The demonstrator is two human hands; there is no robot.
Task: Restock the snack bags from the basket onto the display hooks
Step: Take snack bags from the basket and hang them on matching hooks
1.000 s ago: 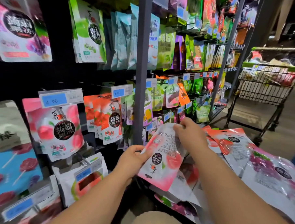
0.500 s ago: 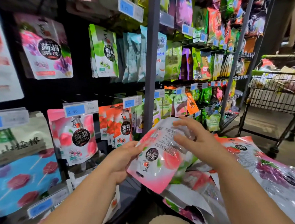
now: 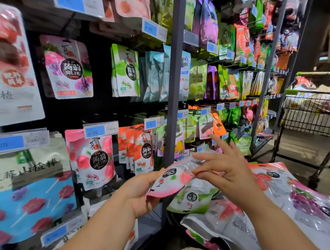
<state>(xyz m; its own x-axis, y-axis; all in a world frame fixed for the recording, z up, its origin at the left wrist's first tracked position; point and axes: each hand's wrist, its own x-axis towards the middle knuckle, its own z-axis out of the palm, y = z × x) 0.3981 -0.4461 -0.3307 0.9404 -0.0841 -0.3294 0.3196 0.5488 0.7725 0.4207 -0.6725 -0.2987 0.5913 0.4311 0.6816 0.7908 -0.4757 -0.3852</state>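
Head view, left hand: the left hand (image 3: 138, 192) is at about 6 o'clock from the middle of the view. Its thumb lies on top and its fingers curl beneath the lower end of a pink-and-white peach-print plastic snack bag (image 3: 172, 181), gripping it.
Head view, right hand: the right hand (image 3: 226, 169) is at 4 o'clock, fingers spread and nearly straight. Forefinger and thumb tips lie at the bag's clear upper end; I cannot tell whether they pinch it.
Held bag: tilted in the air in front of the rack, at 6 o'clock of the grey metal upright post (image 3: 174, 86), apart from every hook.
Matching stock: hanging pink peach-print bags (image 3: 92, 162) are at 9 o'clock of the held bag, under a blue-and-white price tag (image 3: 100, 130).
Neighbours: hanging red strawberry-print bags (image 3: 140, 150) are between the peach stock and the post.
Below the hands: a green-and-white snack bag (image 3: 192, 199) lies just under the held bag, on a heap of loose bags.
Heap: a flat red strawberry bag (image 3: 266, 177) and a purple grape bag (image 3: 315, 212) lie at 4 o'clock; the basket is hidden beneath them.
Far right: a black wire shopping trolley (image 3: 311, 114), loaded, stands at 3 o'clock.
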